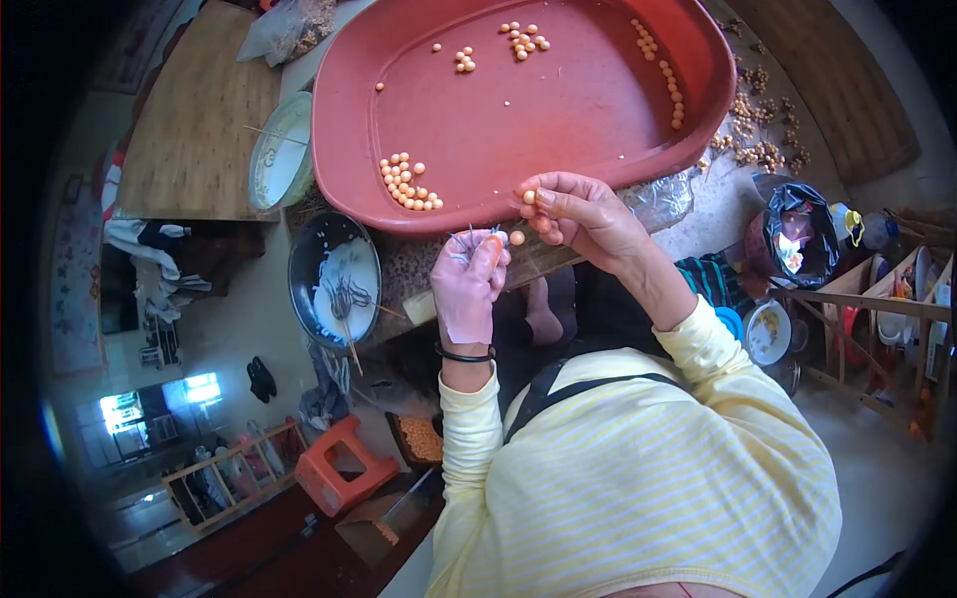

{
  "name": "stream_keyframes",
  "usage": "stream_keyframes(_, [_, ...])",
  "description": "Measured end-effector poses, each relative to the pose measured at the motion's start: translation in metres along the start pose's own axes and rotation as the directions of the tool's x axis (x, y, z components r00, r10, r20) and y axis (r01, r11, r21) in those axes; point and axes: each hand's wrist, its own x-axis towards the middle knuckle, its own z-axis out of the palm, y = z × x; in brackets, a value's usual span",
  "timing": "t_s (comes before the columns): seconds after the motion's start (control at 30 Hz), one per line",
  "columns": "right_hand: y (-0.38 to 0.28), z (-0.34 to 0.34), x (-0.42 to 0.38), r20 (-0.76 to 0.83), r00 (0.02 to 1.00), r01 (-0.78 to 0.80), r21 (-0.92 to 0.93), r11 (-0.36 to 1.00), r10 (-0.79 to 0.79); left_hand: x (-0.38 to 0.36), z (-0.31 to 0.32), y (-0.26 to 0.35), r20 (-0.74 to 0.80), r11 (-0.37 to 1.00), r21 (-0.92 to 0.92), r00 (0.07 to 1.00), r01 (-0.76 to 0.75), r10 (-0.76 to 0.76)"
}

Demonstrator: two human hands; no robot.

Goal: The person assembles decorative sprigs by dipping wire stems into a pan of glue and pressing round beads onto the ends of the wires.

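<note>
My left hand [469, 284], in a thin pale covering with a dark band at the wrist, is closed around several thin dark wire-like stems [461, 239]. A round orange bead [516, 238] shows at its fingertips, apparently on the end of one stem. Just to the right, my right hand [590, 217] pinches another orange bead [528, 197] between thumb and fingers. Both hands are close together over the near rim of a large red plastic tub [449, 214]. Loose orange beads [401, 184] lie in clusters on the tub's floor.
A dark bowl of white paste [344, 289] with sticks in it and a pale basin [284, 149] stand at left. Bunches of beaded stems [763, 140] lie right of the tub. A black-lined bin [797, 234] is at right, an orange stool [344, 463] lower left.
</note>
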Motion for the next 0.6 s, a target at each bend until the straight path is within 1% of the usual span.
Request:
stream_keyframes(0.1, [0.003, -0.005, 0.001, 0.018, 1.0, -0.019, 0.028, 0.999, 0.018, 0.001, -0.001, 0.001, 0.001, 1.0, 0.023, 1.0, -0.001, 0.001])
stream_keyframes(0.23, [0.011, -0.01, -0.001, 0.061, 0.997, -0.055, 0.126, 0.99, 0.048, 0.001, -0.004, -0.001, 0.021, 1.0, 0.019, 1.0, 0.0, 0.0])
stream_keyframes(0.43, [0.011, -0.01, -0.002, 0.086, 0.996, -0.049, 0.145, 0.988, 0.036, 0.0, -0.003, 0.001, 0.039, 0.999, 0.038, 0.999, 0.008, -0.009])
stream_keyframes(0.57, [0.011, 0.0, -0.005, -0.032, 0.999, -0.014, -0.043, 0.999, 0.013, -0.001, -0.003, 0.002, 0.036, 1.0, 0.03, 0.999, 0.004, -0.005])
stream_keyframes(0.6, [0.011, 0.002, -0.007, -0.032, 0.999, -0.016, -0.042, 0.999, 0.015, -0.001, -0.002, 0.002, 0.034, 1.0, 0.03, 0.999, 0.005, -0.006])
